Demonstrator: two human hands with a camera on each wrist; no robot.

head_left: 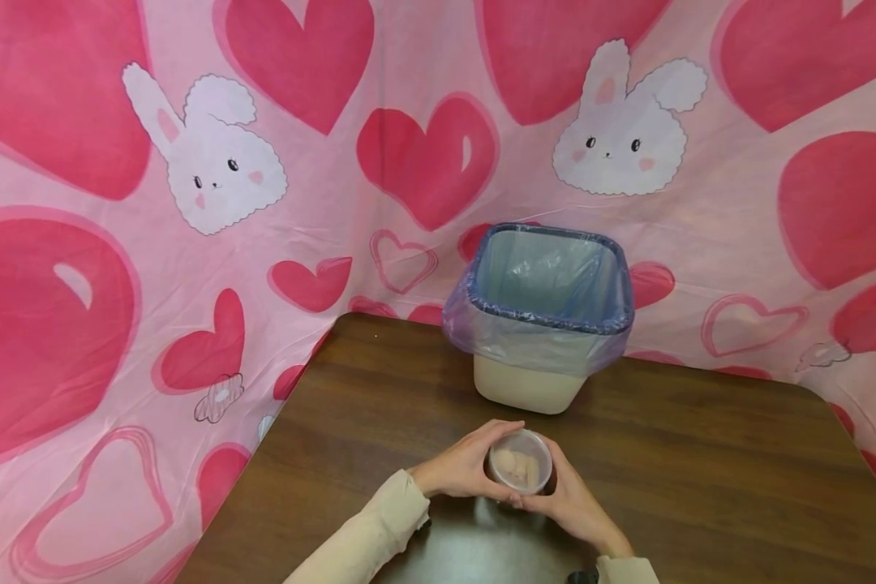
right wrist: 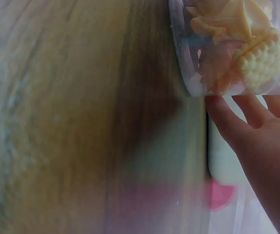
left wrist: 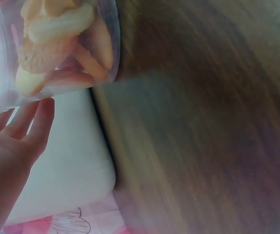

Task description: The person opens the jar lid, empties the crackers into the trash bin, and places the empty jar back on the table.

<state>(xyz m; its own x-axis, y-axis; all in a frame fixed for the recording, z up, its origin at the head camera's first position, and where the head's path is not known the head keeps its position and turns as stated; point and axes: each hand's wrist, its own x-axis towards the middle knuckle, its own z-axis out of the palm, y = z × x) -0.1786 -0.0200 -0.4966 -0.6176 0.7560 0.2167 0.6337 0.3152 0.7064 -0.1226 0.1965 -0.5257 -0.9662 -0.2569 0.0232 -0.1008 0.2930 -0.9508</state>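
Observation:
A clear plastic tub (head_left: 521,462) with a round translucent top is held between both hands near the front of the table. Pale biscuits (right wrist: 260,58) fill part of it, some with a waffle-like surface, and more biscuits (left wrist: 57,53) show through its wall in the left wrist view. My left hand (head_left: 463,469) grips the tub's left side, fingers round the far side and thumb at the near side. The right hand (head_left: 573,496) grips the opposite side, its thumb meeting the left one in front. Whether the tub's base touches the table cannot be told.
Behind the hands a cream bin (head_left: 529,385) stands on the brown wooden table (head_left: 365,389). A bluish-purple plastic liner (head_left: 547,337) is folded over the bin's rim. A pink cloth (head_left: 321,178) with hearts and rabbits hangs behind and left of the table.

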